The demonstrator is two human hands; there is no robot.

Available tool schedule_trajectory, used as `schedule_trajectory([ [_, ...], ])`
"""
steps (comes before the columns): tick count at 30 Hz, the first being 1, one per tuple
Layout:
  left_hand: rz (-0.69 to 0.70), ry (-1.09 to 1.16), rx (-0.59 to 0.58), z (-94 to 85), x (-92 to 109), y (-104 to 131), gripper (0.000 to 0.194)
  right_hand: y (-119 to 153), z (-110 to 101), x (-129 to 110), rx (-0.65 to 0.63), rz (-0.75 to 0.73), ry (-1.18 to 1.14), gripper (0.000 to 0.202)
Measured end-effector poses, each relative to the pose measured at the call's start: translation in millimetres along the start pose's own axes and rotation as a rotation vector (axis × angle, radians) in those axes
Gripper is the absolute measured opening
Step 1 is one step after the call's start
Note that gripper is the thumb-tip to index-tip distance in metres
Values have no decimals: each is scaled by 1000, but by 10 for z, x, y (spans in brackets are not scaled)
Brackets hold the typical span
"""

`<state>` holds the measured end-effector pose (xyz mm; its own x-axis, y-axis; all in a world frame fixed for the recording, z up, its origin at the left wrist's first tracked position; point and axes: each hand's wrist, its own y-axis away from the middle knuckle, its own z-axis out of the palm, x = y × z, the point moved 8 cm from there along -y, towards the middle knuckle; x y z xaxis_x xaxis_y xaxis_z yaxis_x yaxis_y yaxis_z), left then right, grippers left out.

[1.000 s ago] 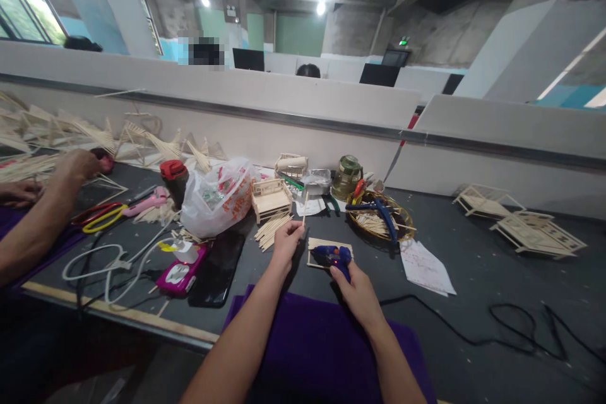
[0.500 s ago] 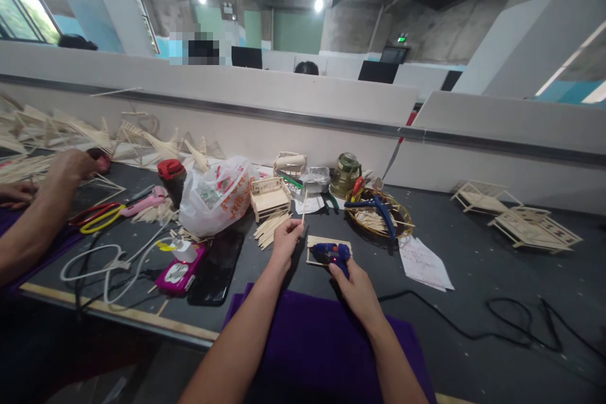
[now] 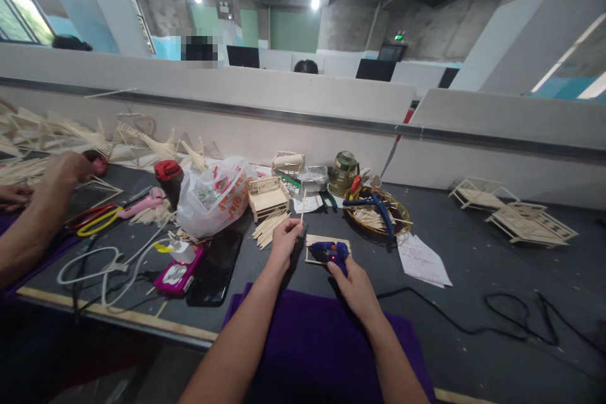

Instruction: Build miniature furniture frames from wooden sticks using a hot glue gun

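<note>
Pinched in the fingers of my left hand [image 3: 286, 240] is a thin wooden stick [image 3: 303, 205], held nearly upright. My right hand [image 3: 353, 284] is wrapped round a blue glue gun [image 3: 337, 252], its nozzle pointing left. Beneath the gun a small panel of wooden sticks [image 3: 327, 239] lies on the dark table; the gun hides part of it. A pile of loose sticks [image 3: 271, 230] lies just left of my left hand. Behind that pile stands a small wooden bench-like model [image 3: 268, 197].
A basket [image 3: 403, 225] with sticks and a blue-handled tool stands right of centre, near paper sheets [image 3: 423, 262]. Leftward are a plastic bag [image 3: 208, 202], a phone [image 3: 215, 271] and a purple power strip [image 3: 177, 278]. A co-worker's arm [image 3: 38, 221] reaches in. Stick models [image 3: 530, 224] lie right.
The view has shifted very slightly. My hands, the stick and the glue gun keep nearly the same places. The co-worker's hand at the far left has moved slightly.
</note>
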<state>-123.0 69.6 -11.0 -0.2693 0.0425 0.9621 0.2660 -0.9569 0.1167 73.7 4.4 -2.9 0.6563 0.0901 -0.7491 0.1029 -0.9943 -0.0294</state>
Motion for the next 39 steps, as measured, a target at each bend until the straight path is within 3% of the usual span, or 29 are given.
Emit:
schedule_trajectory([
  [30, -28, 12, -64, 71, -119, -47, 28, 16, -9, 21, 27, -32, -59, 45],
  [35, 22, 9, -59, 58, -68, -61, 29, 59, -110, 103, 52, 37, -282, 46],
  [39, 70, -15, -43, 48, -12, -69, 23, 142, -339, 318, 97, 132, -383, 48],
])
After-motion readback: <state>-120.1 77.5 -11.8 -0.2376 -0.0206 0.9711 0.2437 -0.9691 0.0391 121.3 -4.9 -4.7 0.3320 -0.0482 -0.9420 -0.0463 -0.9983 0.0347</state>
